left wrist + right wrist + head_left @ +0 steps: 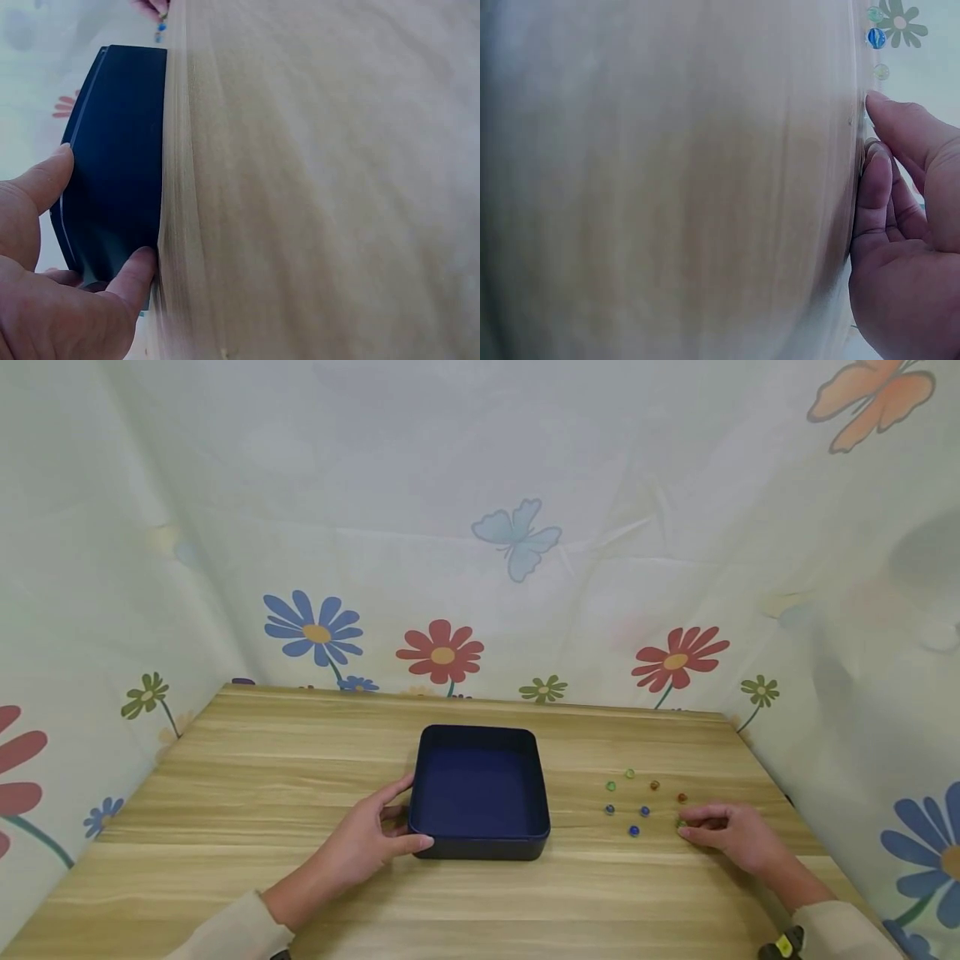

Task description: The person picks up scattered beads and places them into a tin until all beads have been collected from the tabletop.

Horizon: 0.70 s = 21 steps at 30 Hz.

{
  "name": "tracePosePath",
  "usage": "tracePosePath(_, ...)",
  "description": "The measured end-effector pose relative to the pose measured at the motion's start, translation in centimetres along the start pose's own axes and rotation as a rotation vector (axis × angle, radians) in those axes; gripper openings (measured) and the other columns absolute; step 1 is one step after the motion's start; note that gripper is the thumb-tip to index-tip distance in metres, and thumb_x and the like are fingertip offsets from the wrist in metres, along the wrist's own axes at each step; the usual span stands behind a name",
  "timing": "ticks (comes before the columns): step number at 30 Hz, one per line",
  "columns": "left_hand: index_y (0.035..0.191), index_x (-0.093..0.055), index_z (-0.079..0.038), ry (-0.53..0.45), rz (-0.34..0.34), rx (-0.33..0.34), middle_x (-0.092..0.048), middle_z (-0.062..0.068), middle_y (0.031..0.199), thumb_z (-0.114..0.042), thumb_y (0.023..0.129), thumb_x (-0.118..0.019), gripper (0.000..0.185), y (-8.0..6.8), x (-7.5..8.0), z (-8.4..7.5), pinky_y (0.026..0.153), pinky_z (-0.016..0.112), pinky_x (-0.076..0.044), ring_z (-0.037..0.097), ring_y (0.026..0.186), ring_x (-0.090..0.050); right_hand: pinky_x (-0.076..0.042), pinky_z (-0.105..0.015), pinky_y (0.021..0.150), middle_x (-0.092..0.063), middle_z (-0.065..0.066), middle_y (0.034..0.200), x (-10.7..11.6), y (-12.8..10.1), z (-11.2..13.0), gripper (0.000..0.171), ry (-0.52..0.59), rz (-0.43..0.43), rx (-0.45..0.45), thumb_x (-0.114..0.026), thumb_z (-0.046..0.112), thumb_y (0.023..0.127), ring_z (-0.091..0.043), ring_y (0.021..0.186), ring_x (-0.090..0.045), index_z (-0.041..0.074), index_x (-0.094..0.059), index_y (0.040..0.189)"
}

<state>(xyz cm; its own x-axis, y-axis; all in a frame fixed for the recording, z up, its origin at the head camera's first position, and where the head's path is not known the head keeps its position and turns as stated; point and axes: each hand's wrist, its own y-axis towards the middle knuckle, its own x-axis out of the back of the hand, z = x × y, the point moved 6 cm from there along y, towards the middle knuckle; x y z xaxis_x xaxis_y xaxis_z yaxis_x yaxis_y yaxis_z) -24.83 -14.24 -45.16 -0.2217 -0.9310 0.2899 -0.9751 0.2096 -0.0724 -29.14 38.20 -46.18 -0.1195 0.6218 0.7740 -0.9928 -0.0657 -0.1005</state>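
Observation:
A dark blue square tray sits mid-table, with nothing inside. My left hand grips its near left corner, thumb on the front wall and fingers along the left wall; the left wrist view shows the thumb and forefinger straddling that corner of the tray. To the right lie several small glass marbles, green, orange, red and blue. My right hand rests on the table at their right edge, fingertips pinching a green marble. In the right wrist view the thumb and forefinger of that hand meet near a blue marble.
The wooden table is walled on three sides by a flower-and-butterfly printed cloth. Bare wood lies left of the tray and along the front edge.

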Motion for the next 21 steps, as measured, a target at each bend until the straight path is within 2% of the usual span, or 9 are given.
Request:
tracePosePath(9, 0.161, -0.034, -0.014, -0.016, 0.006, 0.005, -0.034, 0.017, 0.165, -0.022, 0.08, -0.09, 0.098, -0.07, 0.02, 0.0, 0.1, 0.037, -0.057, 0.038, 0.14, -0.052, -0.052, -0.021, 0.071, -0.077, -0.007, 0.106, -0.05, 0.12, -0.08, 0.038, -0.031, -0.012, -0.012, -0.084, 0.033, 0.086, -0.011, 0.089, -0.065, 0.007, -0.078, 0.113)
tracePosePath(21, 0.161, -0.033, -0.013, -0.023, 0.009, 0.007, -0.032, 0.014, 0.167, -0.022, 0.08, -0.089, 0.099, -0.16, -0.02, -0.1, 0.1, 0.036, -0.057, 0.039, 0.142, -0.05, -0.05, -0.024, 0.077, -0.076, -0.007, 0.115, 0.36, -0.04, -0.12, 0.042, -0.046, -0.009, -0.042, -0.083, 0.045, 0.084, -0.015, 0.101, -0.064, 0.012, -0.08, 0.111)
